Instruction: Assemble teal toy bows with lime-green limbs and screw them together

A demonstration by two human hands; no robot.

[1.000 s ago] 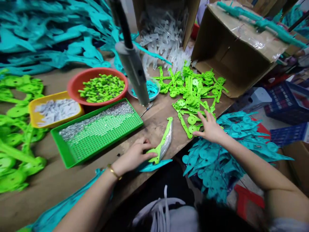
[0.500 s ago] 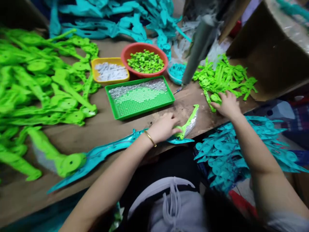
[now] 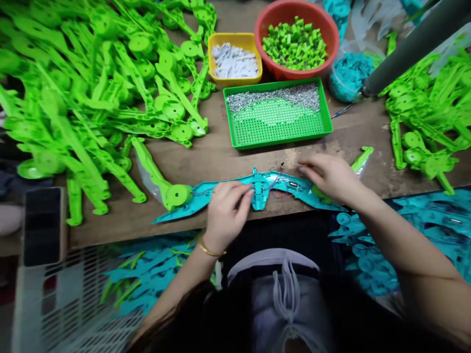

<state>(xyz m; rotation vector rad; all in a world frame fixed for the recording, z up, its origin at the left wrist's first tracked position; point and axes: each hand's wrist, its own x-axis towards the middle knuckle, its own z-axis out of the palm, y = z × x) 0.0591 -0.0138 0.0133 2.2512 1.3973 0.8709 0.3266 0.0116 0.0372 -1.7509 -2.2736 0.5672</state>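
A long, curved teal plastic shell [image 3: 200, 195], like half of a toy bow, lies along the table's front edge with its hollow inside up. Thin red wires [image 3: 275, 182] run along it, and one loops up to a small dark tip. A lime-green limb piece [image 3: 178, 196] sits at its left end; another green limb piece [image 3: 364, 158] at the right is partly covered by my hand. My left hand [image 3: 228, 208] is over the shell's middle, thumb and forefinger closed together; what they pinch is hidden. My right hand [image 3: 331, 179] hovers over the right part, fingers bent and slightly apart.
Behind lie a green tray [image 3: 281, 139] of small metal pieces, a yellow tub [image 3: 235, 81] of pale pieces and a red bowl [image 3: 294, 71] of green bits. Green parts pile up left [image 3: 91, 98] and right [image 3: 423, 113]. A grey hanging tool [image 3: 408, 54] leans in; a phone [image 3: 43, 225] lies left.
My right hand has left the green pile at the right and come over the shell. My left hand has shifted from the right green limb to the shell's middle. The view has turned.
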